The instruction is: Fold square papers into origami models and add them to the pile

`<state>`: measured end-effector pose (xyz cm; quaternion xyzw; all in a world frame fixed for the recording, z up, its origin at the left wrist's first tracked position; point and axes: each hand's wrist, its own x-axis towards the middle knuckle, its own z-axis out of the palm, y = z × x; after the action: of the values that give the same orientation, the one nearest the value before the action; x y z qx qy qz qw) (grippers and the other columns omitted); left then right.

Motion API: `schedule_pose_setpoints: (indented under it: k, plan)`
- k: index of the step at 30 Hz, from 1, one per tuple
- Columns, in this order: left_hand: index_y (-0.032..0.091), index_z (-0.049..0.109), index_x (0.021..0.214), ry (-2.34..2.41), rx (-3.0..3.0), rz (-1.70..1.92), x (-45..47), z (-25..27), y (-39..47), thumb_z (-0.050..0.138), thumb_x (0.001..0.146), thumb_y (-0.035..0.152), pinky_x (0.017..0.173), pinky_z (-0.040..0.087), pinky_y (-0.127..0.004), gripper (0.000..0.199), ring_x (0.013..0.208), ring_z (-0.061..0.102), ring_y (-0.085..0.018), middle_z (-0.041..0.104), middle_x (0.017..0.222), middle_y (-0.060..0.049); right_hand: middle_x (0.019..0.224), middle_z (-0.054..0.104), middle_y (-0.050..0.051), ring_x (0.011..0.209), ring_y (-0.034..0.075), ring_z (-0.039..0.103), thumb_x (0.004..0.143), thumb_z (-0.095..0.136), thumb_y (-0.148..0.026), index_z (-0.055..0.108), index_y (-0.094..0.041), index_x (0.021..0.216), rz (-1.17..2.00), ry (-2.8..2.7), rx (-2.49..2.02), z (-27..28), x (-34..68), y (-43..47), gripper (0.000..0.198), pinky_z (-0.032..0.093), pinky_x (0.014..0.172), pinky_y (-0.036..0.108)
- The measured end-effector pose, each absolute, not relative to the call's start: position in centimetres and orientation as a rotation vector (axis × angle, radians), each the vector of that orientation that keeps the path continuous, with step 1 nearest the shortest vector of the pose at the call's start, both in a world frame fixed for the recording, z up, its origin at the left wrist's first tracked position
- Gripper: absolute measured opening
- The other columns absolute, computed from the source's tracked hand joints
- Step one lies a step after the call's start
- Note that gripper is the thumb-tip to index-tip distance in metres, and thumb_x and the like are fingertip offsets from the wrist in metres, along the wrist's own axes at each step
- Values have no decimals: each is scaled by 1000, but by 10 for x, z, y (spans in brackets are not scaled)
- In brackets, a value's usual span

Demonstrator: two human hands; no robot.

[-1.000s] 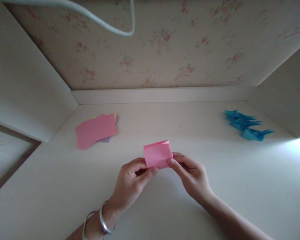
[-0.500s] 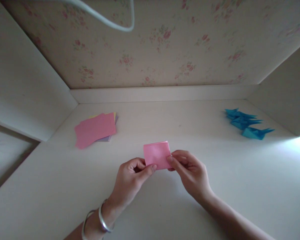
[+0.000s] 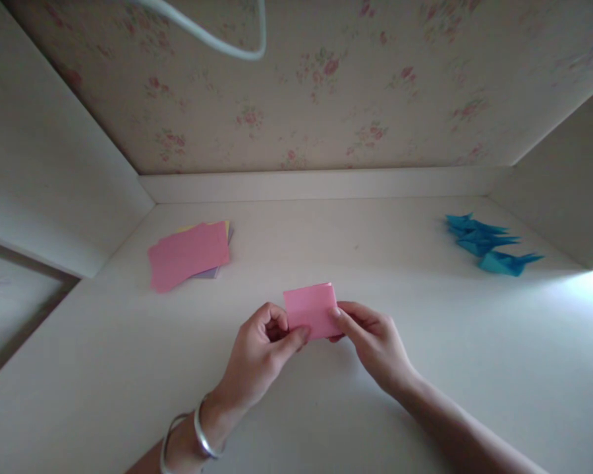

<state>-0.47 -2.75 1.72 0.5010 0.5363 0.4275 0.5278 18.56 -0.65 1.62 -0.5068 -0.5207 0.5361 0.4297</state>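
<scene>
A folded pink sheet of paper [image 3: 310, 308] is held up between both hands over the white table. My left hand [image 3: 263, 352] pinches its lower left corner, thumb in front and the curled fingers behind. On the opposite side, my right hand [image 3: 375, 342] grips the right edge with its thumb on the face of the paper. The fingers behind the sheet are partly hidden. A thin second layer shows along the top edge.
A stack of pink paper sheets [image 3: 190, 255], with yellow and purple ones under it, lies at the back left. Several blue folded paper figures [image 3: 481, 243] sit at the back right. A white cable [image 3: 217, 43] hangs before the flowered wall [image 3: 296, 99].
The folded pink paper has come slightly lower, toward me. My right hand's fingers have closed in a little behind it; both hands keep their hold.
</scene>
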Motion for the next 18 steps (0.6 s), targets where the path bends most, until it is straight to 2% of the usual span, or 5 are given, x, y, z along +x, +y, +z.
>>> schedule_pose_setpoints:
  k: [3, 5, 6, 11, 18]
  plan:
    - [21, 50, 102, 1311, 1215, 1089, -8, 20, -29, 72, 84, 33, 63, 53, -24, 31, 76, 68, -16, 70, 98, -5, 68, 70, 4, 61, 15, 62, 87, 63, -50, 76, -17, 80, 1270, -1389, -1327, 15, 188, -7, 37, 48, 54, 23]
    - [23, 47, 121, 1380, 1303, 1158, -12, 23, -29, 71, 85, 33, 71, 58, -27, 44, 96, 69, -20, 63, 127, -11, 67, 68, 3, 59, 14, 58, 89, 60, -50, 76, -17, 79, 1249, -1524, -1322, 15, 190, -8, 38, 43, 51, 23]
    - [24, 48, 126, 1396, 1392, 1151, -14, 24, -29, 71, 85, 33, 75, 58, -28, 48, 103, 68, -21, 62, 131, -12, 65, 66, 2, 57, 13, 55, 91, 58, -50, 75, -17, 78, 1241, -1606, -1308, 15, 191, -8, 39, 40, 49, 22]
    - [22, 73, 112, 1328, 1730, 926, -16, 29, -26, 65, 90, 31, 85, 59, -29, 25, 98, 73, -22, 76, 110, -8, 57, 57, -1, 52, 11, 47, 93, 56, -47, 72, -16, 70, 1182, -1832, -1269, 16, 193, -10, 42, 33, 48, 23]
    - [21, 73, 117, 1365, 1691, 920, -12, 25, -26, 64, 92, 33, 83, 61, -28, 29, 94, 75, -21, 77, 111, -6, 58, 55, -1, 54, 11, 45, 95, 51, -49, 69, -17, 70, 1117, -1848, -1311, 15, 188, -11, 45, 31, 49, 24]
